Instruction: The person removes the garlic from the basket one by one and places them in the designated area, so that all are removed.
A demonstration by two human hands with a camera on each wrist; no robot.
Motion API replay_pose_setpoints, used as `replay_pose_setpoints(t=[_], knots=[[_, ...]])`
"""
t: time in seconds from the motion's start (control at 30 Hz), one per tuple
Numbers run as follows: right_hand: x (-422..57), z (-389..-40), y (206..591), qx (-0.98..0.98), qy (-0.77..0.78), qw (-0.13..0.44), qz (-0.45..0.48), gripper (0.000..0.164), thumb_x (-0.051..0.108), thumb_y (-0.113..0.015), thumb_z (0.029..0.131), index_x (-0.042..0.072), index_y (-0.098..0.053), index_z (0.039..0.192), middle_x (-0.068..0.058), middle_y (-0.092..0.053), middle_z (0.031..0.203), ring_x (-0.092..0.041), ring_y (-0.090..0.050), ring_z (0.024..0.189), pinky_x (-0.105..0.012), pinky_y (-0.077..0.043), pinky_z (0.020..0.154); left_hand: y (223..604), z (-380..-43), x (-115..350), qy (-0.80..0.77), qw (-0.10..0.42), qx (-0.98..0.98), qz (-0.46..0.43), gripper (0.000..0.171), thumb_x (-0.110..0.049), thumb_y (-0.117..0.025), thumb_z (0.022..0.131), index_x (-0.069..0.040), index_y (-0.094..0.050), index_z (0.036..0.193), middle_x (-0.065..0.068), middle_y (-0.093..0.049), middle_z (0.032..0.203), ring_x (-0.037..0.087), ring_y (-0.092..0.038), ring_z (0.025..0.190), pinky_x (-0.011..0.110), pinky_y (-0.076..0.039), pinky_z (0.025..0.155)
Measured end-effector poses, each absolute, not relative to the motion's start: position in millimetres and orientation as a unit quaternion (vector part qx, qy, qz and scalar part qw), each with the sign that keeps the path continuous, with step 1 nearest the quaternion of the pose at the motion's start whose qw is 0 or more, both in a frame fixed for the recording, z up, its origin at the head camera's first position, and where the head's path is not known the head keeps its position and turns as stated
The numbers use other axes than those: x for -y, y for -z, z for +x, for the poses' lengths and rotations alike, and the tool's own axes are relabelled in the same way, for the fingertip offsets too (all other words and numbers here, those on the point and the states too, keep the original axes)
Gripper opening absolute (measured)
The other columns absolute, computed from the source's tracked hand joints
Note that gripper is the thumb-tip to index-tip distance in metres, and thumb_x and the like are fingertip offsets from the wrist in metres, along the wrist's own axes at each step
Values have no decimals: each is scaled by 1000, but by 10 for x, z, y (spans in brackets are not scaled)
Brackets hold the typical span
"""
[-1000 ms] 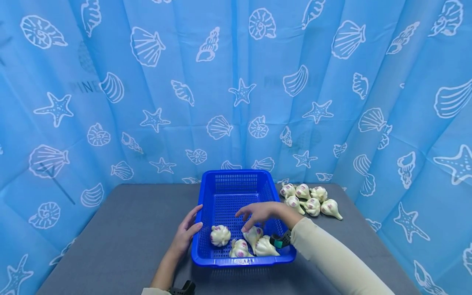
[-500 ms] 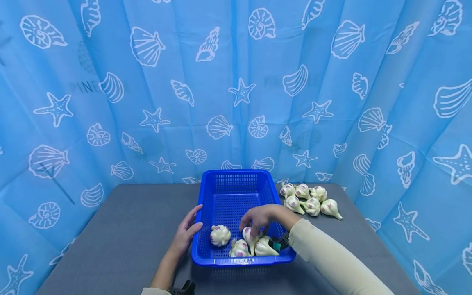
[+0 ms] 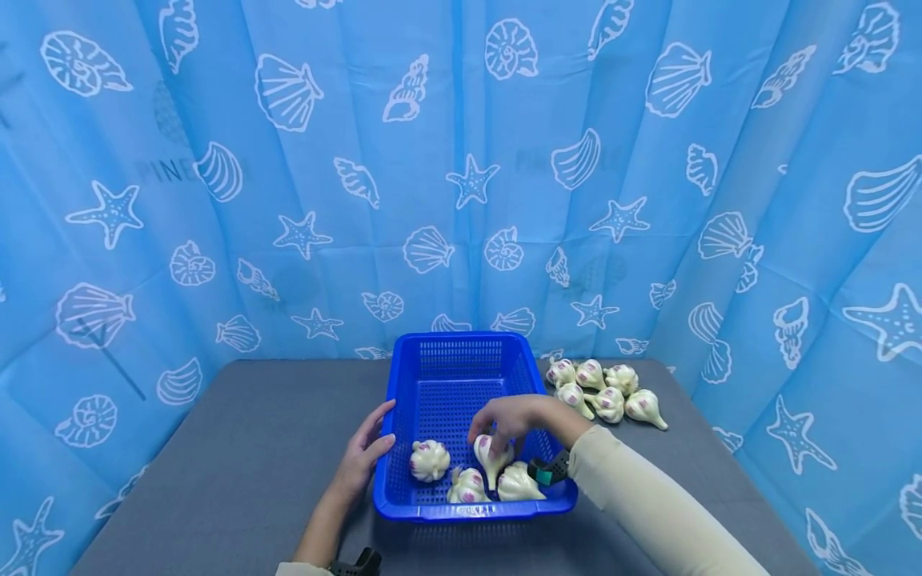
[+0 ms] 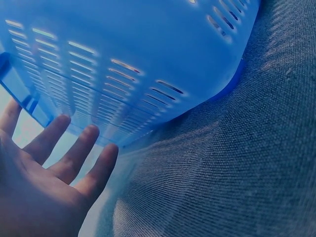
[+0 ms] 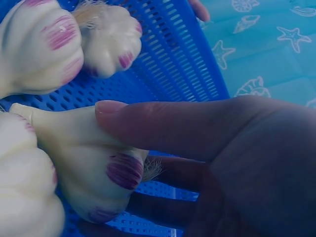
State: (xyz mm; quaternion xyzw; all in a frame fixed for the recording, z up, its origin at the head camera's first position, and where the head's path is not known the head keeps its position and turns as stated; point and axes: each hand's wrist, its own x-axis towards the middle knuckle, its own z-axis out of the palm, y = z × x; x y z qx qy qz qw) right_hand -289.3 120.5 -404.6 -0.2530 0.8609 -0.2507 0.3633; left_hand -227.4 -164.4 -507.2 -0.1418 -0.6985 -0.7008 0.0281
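A blue perforated plastic basket (image 3: 461, 512) sits on a grey cloth-covered table. Inside its near end are several white garlic bulbs with purple marks. My right hand (image 3: 513, 416) grips one garlic bulb (image 3: 491, 454) by thumb and fingers; in the right wrist view the thumb (image 5: 148, 121) presses its upper side, while the fingers are partly hidden behind it. Around it lie a left bulb (image 3: 430, 461), a front bulb (image 3: 468, 486) and a right bulb (image 3: 519, 482). My left hand (image 3: 362, 454) rests against the basket's left side, fingers spread and fairly straight in the left wrist view.
Several more garlic bulbs (image 3: 607, 404) lie grouped on the table (image 3: 288, 464), right of the basket. A blue curtain (image 3: 461, 200) with white shell and starfish prints hangs behind and at both sides.
My right hand has come down onto the middle garlic bulb and taken hold of it. That bulb has shifted slightly upward and turned. The left hand stays on the basket's side.
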Motion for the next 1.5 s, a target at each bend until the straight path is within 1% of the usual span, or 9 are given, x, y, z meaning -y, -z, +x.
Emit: replay_pose_setpoints(t=[0.17,0.4,0.6,0.77,1.03,1.13,1.23,1.33,1.5], knots=[[-1236,-2905,3995,-862,267,348,-255,38,-6,-69,82,10,-67,117,0,-59,113,-18,-62,87,-46,-56,71,5075,-2268,1649,698,27,702,-138,54,-19,-54,97,-19,-39,149,22,-35,150,47,-38,132,64,-38,97],[-1285,-2899,3915,-861,298,332,-244,38,-8,-68,83,9,-67,117,-4,-60,112,-21,-61,89,-49,-56,72,5092,-2282,1655,699,32,701,-141,54,-17,-54,97,-18,-39,149,22,-36,150,47,-39,131,63,-39,97],[-1358,-2926,3847,-865,309,305,-251,38,-6,-70,82,14,-68,115,-5,-60,111,-21,-61,88,-49,-56,72,5099,-2285,1659,700,30,699,-143,54,-16,-53,97,-17,-39,149,22,-36,150,46,-39,131,62,-39,97],[-1439,-2951,3784,-870,317,270,-264,37,-2,-73,82,14,-68,115,-5,-62,109,-20,-61,86,-47,-56,70,5088,-2277,1654,701,30,698,-140,54,-17,-54,97,-18,-39,149,22,-36,150,47,-39,131,62,-40,96],[-1608,-2975,3702,-863,345,216,-299,40,2,-74,83,6,-65,122,-9,-63,103,-21,-60,82,-40,-56,66,5067,-2254,1645,697,26,704,-134,54,-19,-54,97,-19,-39,149,22,-35,150,47,-38,131,63,-39,96],[-1689,-2956,3685,-869,342,183,-307,40,5,-74,84,7,-65,122,-8,-63,109,-25,-60,87,-37,-54,68,5070,-2255,1642,698,26,702,-135,54,-18,-54,97,-18,-39,149,22,-35,150,47,-38,131,63,-40,96],[-1774,-2928,3672,-875,341,153,-307,40,9,-74,85,9,-64,124,-8,-62,118,-30,-59,99,-37,-52,74,5072,-2258,1640,696,25,705,-136,54,-19,-54,97,-19,-38,149,22,-35,151,47,-38,131,63,-40,96],[-1859,-2896,3660,-877,346,125,-308,40,11,-73,86,9,-63,125,-9,-61,121,-30,-58,104,-38,-51,79,5071,-2263,1639,693,27,707,-138,54,-20,-53,98,-18,-38,149,22,-34,151,47,-38,131,63,-40,96],[-1989,-2844,3663,-886,355,73,-288,40,14,-74,86,8,-64,124,-9,-62,116,-25,-57,93,-38,-49,73,5068,-2263,1639,697,28,704,-138,54,-19,-53,98,-18,-38,149,22,-35,150,47,-39,131,62,-41,95]])
